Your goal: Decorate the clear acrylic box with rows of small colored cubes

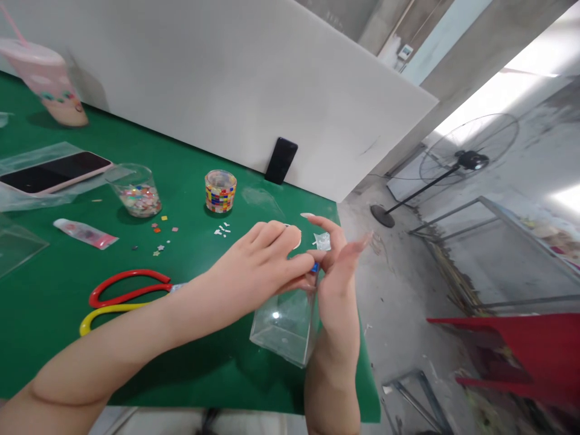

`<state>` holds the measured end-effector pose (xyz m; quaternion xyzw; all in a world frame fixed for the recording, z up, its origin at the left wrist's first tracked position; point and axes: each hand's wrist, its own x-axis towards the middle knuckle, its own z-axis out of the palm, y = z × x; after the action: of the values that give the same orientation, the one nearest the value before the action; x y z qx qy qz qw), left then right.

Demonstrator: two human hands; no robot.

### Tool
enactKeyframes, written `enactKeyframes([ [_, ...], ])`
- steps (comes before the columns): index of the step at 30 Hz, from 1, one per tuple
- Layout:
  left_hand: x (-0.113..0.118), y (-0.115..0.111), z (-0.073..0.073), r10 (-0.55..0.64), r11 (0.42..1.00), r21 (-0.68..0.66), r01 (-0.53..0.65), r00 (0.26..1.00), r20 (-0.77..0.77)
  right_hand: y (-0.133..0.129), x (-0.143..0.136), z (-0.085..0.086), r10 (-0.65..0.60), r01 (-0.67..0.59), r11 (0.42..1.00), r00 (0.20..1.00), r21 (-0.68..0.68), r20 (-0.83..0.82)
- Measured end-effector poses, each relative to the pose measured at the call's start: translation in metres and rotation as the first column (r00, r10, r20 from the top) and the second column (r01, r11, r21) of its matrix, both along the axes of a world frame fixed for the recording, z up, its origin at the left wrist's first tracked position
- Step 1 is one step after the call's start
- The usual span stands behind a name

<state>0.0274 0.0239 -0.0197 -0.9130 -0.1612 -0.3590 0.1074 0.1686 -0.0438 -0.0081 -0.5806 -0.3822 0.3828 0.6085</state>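
A clear plastic box (285, 332) is tilted between my two hands near the table's right edge. My left hand (267, 260) reaches in from the left with curled fingers, its thumb and index finger pinched at the box's upper edge. A small blue piece (315, 266) shows at those fingertips, mostly covered. Along the box's right side, my right hand (338, 278) steadies it, with some fingers stretched up and another bent in toward the blue piece. A round pale thing (296, 237) shows partly behind my left knuckles. Just beyond the fingers lies a small clear packet (322, 241).
Scissors (129, 290) with red and yellow handles lie by my left forearm. Farther back are a glue tube (86, 234), a cup of sequins (142, 199), a mosaic-covered cup (220, 192), a flat phone (57, 172), a leaning phone (281, 160) and a pink drink cup (57, 90).
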Motion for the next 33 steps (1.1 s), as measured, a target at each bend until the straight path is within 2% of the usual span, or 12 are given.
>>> enactKeyframes([
  [5, 0.004, 0.003, -0.002, 0.017, 0.999, 0.04, -0.016, 1.0, -0.026, 0.004, 0.008, 0.001, 0.041, -0.041, 0.999, 0.999, -0.032, -0.012],
  [10, 0.009, 0.007, -0.009, 0.03, 0.991, 0.133, -0.031, 1.0, 0.006, 0.005, 0.005, 0.001, -0.04, 0.041, 0.999, 0.998, 0.013, -0.038],
  [14, 0.008, 0.012, -0.001, -0.032, 0.988, 0.15, 0.036, 0.999, -0.027, 0.004, 0.012, -0.002, 0.025, -0.025, 0.999, 1.0, 0.023, -0.016],
  [18, 0.005, 0.015, 0.006, -0.091, 0.995, 0.036, 0.09, 0.995, 0.034, 0.002, 0.022, -0.003, 0.095, -0.097, 0.995, 0.995, 0.035, 0.036],
  [25, 0.003, 0.013, 0.008, -0.187, 0.971, -0.127, 0.202, 0.974, 0.126, -0.004, 0.022, 0.0, 0.145, -0.145, 0.989, 0.989, 0.007, -0.002],
  [33, 0.0, 0.007, 0.008, -0.294, 0.927, -0.254, 0.278, 0.955, -0.029, -0.004, 0.019, 0.001, 0.126, -0.124, 0.992, 0.991, -0.034, 0.044],
])
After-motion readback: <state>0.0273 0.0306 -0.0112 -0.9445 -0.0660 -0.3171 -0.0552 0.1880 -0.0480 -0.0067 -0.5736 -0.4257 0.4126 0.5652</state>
